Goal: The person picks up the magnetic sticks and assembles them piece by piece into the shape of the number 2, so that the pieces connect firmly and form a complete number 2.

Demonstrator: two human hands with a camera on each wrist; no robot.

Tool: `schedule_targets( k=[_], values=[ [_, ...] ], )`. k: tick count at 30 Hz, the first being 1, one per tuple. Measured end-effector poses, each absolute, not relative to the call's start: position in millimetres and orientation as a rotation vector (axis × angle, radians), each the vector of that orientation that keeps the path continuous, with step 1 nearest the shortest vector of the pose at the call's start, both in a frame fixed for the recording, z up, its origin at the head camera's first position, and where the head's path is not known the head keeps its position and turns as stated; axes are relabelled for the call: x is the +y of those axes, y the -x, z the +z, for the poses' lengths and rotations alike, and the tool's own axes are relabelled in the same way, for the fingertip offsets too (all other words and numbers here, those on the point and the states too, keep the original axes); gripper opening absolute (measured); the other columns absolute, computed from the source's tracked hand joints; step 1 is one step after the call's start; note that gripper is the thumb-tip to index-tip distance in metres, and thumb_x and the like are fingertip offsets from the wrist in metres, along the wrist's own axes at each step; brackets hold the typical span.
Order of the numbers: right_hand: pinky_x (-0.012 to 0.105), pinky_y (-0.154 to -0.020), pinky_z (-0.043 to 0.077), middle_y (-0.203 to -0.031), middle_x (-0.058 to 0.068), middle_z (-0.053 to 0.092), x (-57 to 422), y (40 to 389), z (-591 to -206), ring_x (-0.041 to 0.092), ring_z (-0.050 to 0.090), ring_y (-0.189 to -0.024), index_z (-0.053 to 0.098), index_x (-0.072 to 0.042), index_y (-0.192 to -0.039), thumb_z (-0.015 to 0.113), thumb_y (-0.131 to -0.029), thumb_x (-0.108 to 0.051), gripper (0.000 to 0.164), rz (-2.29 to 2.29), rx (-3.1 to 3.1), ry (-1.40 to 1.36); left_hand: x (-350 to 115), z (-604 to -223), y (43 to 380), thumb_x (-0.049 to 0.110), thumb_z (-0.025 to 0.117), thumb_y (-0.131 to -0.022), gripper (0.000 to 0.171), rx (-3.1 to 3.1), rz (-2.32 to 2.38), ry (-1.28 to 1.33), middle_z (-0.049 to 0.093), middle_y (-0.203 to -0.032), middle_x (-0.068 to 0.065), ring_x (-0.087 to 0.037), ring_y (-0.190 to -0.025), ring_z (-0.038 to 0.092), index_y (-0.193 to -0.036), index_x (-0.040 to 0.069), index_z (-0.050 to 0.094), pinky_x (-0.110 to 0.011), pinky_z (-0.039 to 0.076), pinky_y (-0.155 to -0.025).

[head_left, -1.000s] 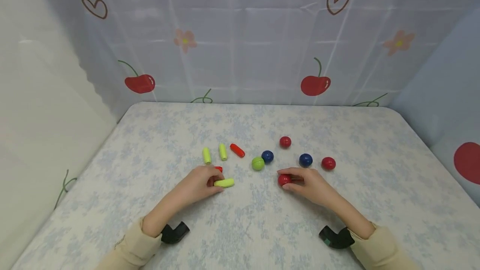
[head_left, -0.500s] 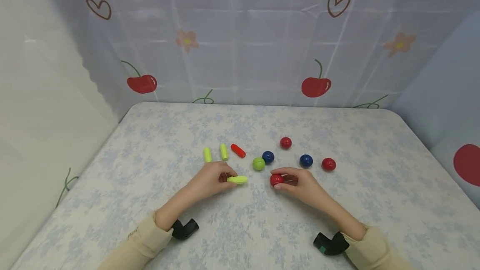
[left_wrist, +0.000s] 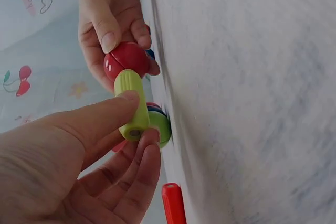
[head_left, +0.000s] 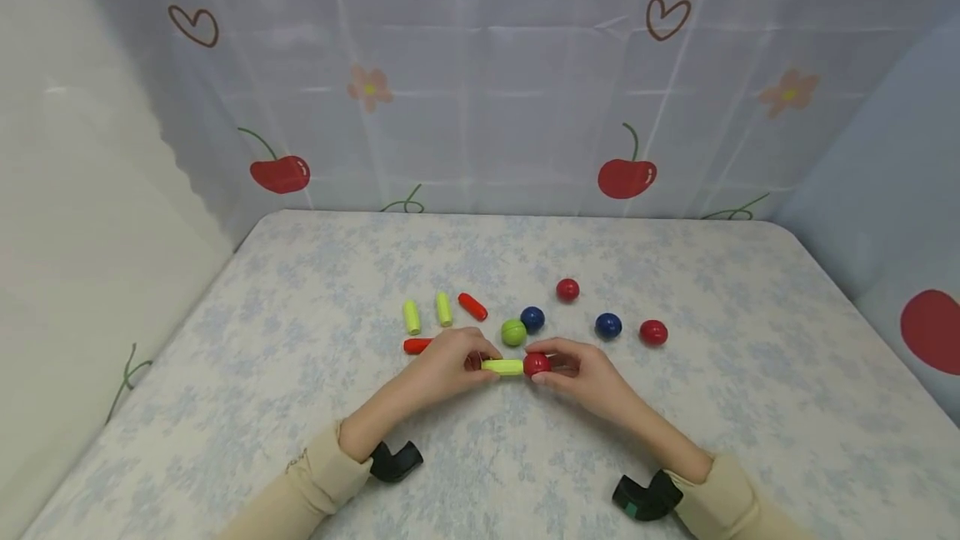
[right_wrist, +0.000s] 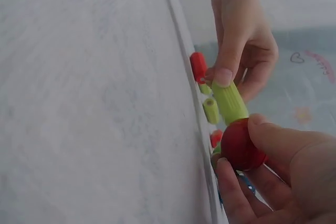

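Observation:
My left hand pinches a yellow-green grooved stick between thumb and fingers. A glossy red ball is held by the fingertips of my right hand. One end of the stick meets the ball, as the left wrist view shows with the stick right up against the ball. In the right wrist view a dark hole shows in the end of another yellow-green stick lying beyond. Just behind the hands sits a green ball, close to a blue ball.
Behind my left hand lie two yellow-green sticks and a red stick; another red stick is partly covered by that hand. Right of centre are a second blue ball and two red balls. A patterned cloth covers the table.
Both hands have moved toward each other, the left one rightward with the yellow-green stick and the right one leftward with the red ball. Stick and ball, apart before, now meet.

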State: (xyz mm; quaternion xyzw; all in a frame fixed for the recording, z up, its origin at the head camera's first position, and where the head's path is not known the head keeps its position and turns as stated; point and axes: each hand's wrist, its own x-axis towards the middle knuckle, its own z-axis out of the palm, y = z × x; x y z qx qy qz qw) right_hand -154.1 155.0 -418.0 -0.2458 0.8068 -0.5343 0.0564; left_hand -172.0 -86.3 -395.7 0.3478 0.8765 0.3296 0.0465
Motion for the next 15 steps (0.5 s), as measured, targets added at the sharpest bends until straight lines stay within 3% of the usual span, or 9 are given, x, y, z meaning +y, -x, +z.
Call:
schedule_targets(
  k=[7, 15],
  values=[
    [0.028, -0.08, 0.049, -0.119, 0.015, 0.057, 152.5, 150.9, -422.8, 0.024, 0.058, -0.101, 0.057, 0.001, -0.122, 0.072, -0.083, -0.01, 0.043, -1.619, 2.387, 0.784, -82.8, -395.9, 167.9, 0.011, 0.076, -0.08, 0.019, 2.665, 1.043, -1.064, 0.057, -0.078, 0.006, -0.008, -0.067, 0.051, -0.098, 0.008, 0.073, -0.021, 0.045, -0.06],
    [0.025, -0.067, 0.048, -0.097, 0.0, 0.06, 147.3, 149.2, -421.0, 0.014, 0.055, -0.081, 0.067, -0.01, -0.104, 0.074, -0.082, -0.014, 0.023, -1.474, 2.576, 0.791, -79.2, -396.4, 167.2, 0.006, 0.074, -0.08, 0.019, 2.579, 1.095, -1.084, 0.059, -0.081, 0.005, -0.007, -0.07, 0.053, -0.1, 0.006, 0.072, -0.02, 0.046, -0.061]
  ],
)
